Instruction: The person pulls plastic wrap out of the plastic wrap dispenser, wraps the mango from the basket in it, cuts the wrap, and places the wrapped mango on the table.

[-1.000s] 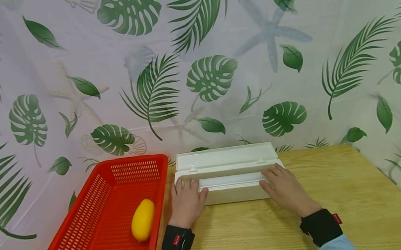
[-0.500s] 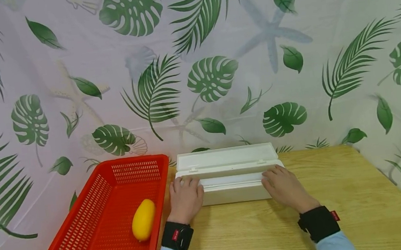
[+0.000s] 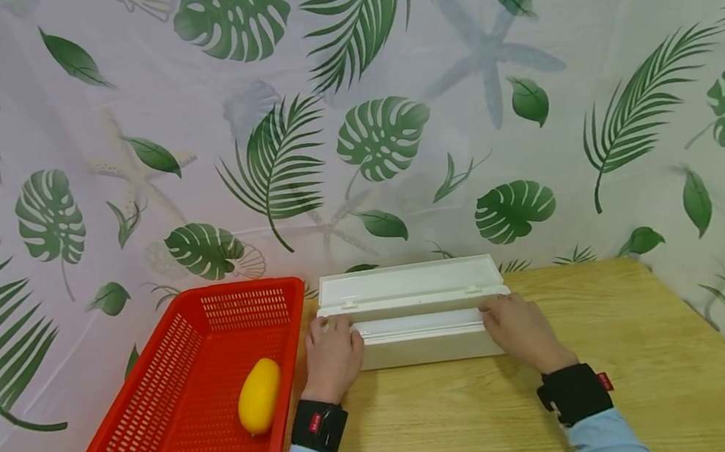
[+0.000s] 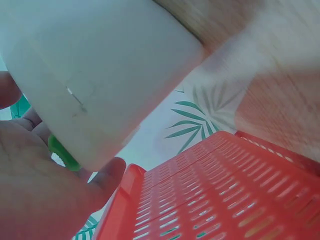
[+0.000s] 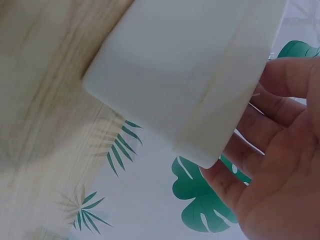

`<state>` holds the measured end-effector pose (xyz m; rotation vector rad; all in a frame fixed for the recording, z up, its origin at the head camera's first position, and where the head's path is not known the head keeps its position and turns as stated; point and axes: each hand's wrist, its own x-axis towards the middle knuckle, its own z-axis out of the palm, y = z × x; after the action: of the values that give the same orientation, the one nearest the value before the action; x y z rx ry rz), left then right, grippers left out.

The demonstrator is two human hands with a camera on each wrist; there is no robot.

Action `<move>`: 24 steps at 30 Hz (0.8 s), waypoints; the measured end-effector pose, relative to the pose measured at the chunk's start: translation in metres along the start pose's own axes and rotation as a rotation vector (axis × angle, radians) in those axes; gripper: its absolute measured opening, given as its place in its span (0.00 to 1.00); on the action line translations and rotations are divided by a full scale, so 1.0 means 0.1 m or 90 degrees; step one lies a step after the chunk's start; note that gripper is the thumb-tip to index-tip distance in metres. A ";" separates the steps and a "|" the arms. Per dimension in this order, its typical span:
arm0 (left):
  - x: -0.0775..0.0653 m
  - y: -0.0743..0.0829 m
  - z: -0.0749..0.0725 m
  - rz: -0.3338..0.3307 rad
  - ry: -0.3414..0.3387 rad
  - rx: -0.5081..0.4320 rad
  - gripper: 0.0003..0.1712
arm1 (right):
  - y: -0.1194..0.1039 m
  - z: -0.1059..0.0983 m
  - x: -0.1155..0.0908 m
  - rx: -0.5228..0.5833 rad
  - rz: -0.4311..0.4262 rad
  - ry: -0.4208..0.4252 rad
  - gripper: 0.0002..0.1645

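A long white box (image 3: 431,349), shaped like a cling film dispenser, lies on the table with its hinged lid (image 3: 409,281) raised at the back. Inside it shows a smooth white surface (image 3: 415,323), perhaps a roll, behind a ridged front rail. My left hand (image 3: 333,358) grips the box's left end from above, fingers bent over the rim. At the right end, my right hand (image 3: 522,331) holds on likewise, thumb and fingers curled at the opening. Both wrist views show fingers at the box's upper edge, but the fingertips inside are hidden.
Left of the box stands a red plastic basket (image 3: 181,392) with slotted walls, close beside my left forearm. A yellow oval fruit (image 3: 260,397) lies in it. Behind the wooden table (image 3: 449,423) hangs a leaf-patterned cloth (image 3: 431,123).
Both thumbs have drawn in toward the fingers, and the right fingers have curled more over their end of the box. The box, lid and basket look the same.
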<state>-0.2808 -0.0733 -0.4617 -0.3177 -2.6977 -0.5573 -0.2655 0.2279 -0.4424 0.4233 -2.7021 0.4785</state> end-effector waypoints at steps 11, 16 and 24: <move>0.02 -0.06 0.00 0.022 0.043 0.002 0.09 | 0.01 -0.04 0.07 -0.008 0.012 0.000 0.10; 0.02 -0.06 0.00 0.020 0.051 -0.001 0.10 | 0.02 -0.02 0.08 -0.001 0.018 -0.010 0.12; 0.05 -0.08 0.02 -0.013 0.061 -0.046 0.10 | 0.06 0.00 0.08 0.001 0.019 -0.003 0.11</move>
<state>-0.2885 -0.0788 -0.4640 -0.2750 -2.5953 -0.6606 -0.2747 0.2314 -0.4403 0.3860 -2.7156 0.4891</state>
